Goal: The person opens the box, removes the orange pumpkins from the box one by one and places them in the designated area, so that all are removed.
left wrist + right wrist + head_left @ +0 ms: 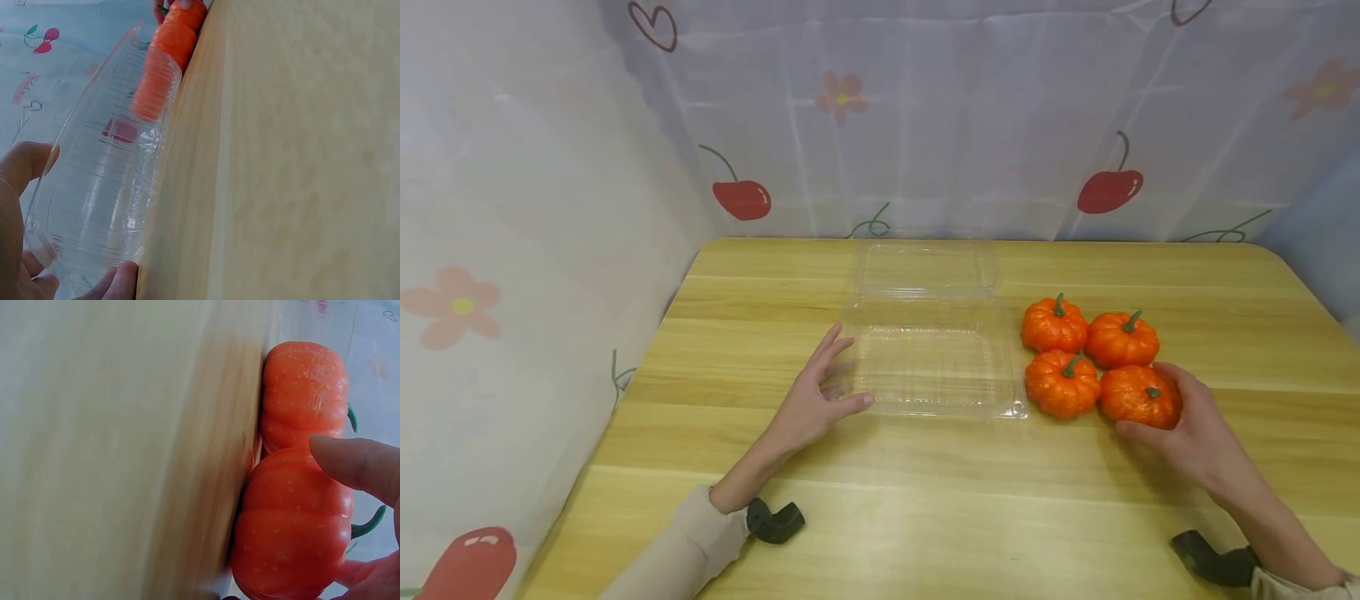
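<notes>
An open clear plastic clamshell box [925, 408] lies on the table, its lid [925, 268] folded back toward the curtain. My left hand [808, 404] is at the box's left side with its fingers spread; in the left wrist view its thumb [34, 159] is by the rim. To the right of the box several orange toy pumpkins with green stems sit close together. My right hand [1198, 433] grips the near right pumpkin [1138, 398], thumb in front and fingers behind. Beside it are the near left pumpkin [1062, 387], the far left pumpkin [1052, 327] and the far right pumpkin [1120, 342].
The wooden table [940, 508] has a light grain and rounded far corners. A patterned curtain [955, 125] with cherries and flowers hangs behind it and along the left. Black curved pieces stick out at the left wrist [775, 522] and right wrist [1213, 560].
</notes>
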{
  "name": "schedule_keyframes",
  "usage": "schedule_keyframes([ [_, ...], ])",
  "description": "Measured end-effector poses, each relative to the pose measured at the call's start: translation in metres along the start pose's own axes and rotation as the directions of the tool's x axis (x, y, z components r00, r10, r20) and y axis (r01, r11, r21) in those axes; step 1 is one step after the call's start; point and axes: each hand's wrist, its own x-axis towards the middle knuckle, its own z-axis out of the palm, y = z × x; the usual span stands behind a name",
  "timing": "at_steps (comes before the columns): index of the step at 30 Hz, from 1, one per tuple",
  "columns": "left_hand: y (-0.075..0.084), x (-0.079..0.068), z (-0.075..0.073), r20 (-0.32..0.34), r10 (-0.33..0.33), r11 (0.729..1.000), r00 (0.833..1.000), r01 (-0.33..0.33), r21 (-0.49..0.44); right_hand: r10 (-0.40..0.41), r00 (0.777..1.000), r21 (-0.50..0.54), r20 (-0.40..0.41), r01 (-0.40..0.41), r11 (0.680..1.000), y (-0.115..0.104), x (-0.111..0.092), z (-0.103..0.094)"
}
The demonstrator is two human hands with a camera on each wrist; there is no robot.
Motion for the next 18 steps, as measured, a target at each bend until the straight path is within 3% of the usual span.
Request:
schedule_keyframes([
  [7,0.000,0.001,0.000,0.005,-0.002,1.000,1.000,0.002,-0.006,0.021,1.000,0.006,-0.007,-0.021,1.000,0.001,-0.004,0.000],
  [11,0.000,-0.002,0.001,0.008,-0.008,0.999,1.000,0.008,-0.037,-0.006,1.000,0.008,-0.015,0.006,1.000,-0.002,-0.006,0.000],
  [15,-0.001,-0.004,0.001,0.000,-0.029,0.998,1.000,0.029,-0.049,-0.096,0.993,-0.065,-0.061,0.092,0.994,-0.025,-0.014,-0.007],
  [18,-0.001,-0.005,0.000,-0.010,-0.061,0.998,0.998,0.060,-0.037,-0.243,0.963,-0.144,-0.117,0.226,0.963,-0.053,-0.013,-0.013],
])
